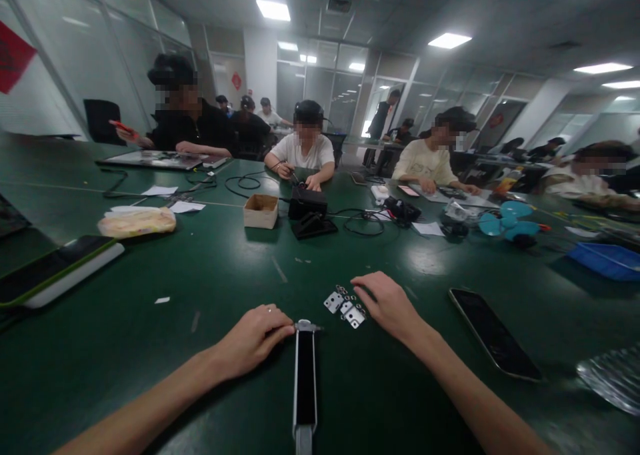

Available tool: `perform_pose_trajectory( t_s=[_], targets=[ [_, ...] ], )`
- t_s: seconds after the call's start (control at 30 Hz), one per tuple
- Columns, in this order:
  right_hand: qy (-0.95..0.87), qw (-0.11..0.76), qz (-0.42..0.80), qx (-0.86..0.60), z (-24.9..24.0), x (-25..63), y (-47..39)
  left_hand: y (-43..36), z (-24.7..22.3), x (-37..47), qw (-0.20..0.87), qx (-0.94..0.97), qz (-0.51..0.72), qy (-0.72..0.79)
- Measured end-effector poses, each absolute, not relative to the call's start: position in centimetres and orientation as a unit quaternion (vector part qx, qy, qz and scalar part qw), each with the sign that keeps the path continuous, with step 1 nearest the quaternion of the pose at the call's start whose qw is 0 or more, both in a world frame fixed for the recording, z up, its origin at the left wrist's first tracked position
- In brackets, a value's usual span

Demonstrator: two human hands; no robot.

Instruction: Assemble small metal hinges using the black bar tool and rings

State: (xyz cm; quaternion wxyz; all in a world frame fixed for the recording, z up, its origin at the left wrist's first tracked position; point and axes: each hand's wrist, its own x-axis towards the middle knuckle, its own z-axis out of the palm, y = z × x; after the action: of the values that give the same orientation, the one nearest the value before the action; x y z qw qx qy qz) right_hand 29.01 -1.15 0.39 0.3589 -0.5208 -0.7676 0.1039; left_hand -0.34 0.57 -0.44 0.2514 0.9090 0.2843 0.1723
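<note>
A long bar (306, 378), silver at the edges with a black middle, lies on the green table and points toward me. My left hand (257, 335) is closed, thumb and fingertips pinching the small metal crosspiece at the bar's far end. Right of the bar, small silver metal plates (355, 317) with holes lie beside several small rings (351, 298). My right hand (387, 301) is just right of these parts, fingers stretched out and holding nothing, its fingertips close to the rings.
A dark phone (495, 335) lies right of my right hand, with clear ridged plastic (613, 375) beyond it. Farther off are a small cardboard box (261, 211), a black device (307, 208), cables and a blue tray (607, 260). Co-workers sit across the table.
</note>
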Motion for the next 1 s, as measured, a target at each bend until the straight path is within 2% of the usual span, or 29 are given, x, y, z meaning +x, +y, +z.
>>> perform_pose_trajectory(
  t_s=[0.2,0.43,0.7,1.0],
  targets=[
    [-0.813,0.211,0.116,-0.530,-0.9,31.1,-0.2,0.7,-0.9,-0.4,0.226,0.915,0.175,0.284],
    [-0.804,0.126,0.130,-0.566,0.2,30.3,-0.2,0.9,-1.6,-0.6,0.192,0.921,0.187,0.284],
    [-0.733,0.108,0.233,-0.630,0.2,30.6,0.1,0.3,-0.4,-0.3,0.179,0.918,0.178,0.305],
    [-0.717,0.100,0.257,-0.640,0.5,30.8,-0.2,0.0,0.2,-0.3,0.177,0.914,0.144,0.336]
  ],
)
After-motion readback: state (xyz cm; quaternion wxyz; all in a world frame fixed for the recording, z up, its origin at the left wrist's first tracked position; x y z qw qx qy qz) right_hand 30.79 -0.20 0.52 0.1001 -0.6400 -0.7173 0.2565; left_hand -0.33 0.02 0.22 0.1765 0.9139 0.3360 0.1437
